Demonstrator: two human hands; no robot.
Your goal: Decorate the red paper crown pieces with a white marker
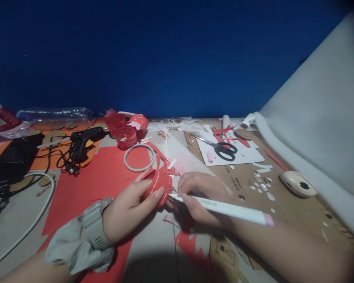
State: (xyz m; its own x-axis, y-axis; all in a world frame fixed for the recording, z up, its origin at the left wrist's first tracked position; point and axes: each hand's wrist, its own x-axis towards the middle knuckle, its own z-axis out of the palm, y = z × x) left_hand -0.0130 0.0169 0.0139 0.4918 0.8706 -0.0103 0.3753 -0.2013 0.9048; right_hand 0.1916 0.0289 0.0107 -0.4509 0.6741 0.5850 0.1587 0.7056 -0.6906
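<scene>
A dark blue backdrop (pixel 171 59) rises behind everything, beyond the far edge of the red sheet (pixel 82 184); the surface (pixel 153 239) spreads out beneath and around that sheet, and a white panel (pixel 324 102) slopes up well to its right. Beyond the sheet's far left corner lies a clear bottle (pixel 57 114), on its side, while a white card (pixel 244 156) sits well to its right. Over the sheet's right part, the left hand (pixel 134 208) is closed, thumb and fingers pinching a curved red band (pixel 158 188) with white dashes. Just off the sheet's right side, the right hand (pixel 199 192) is curled closed around a white marker (pixel 236 212), gripping it near the tip; whether that tip touches the band I cannot tell. A black glue gun (pixel 84 143) lies by the sheet's far left edge. Scissors (pixel 217 146) with black handles rest on the card, right of the sheet. A pale tape ring (pixel 125 160) lies at the sheet's far right part. Smallest, white discs (pixel 263 186) are scattered well to the sheet's right.
</scene>
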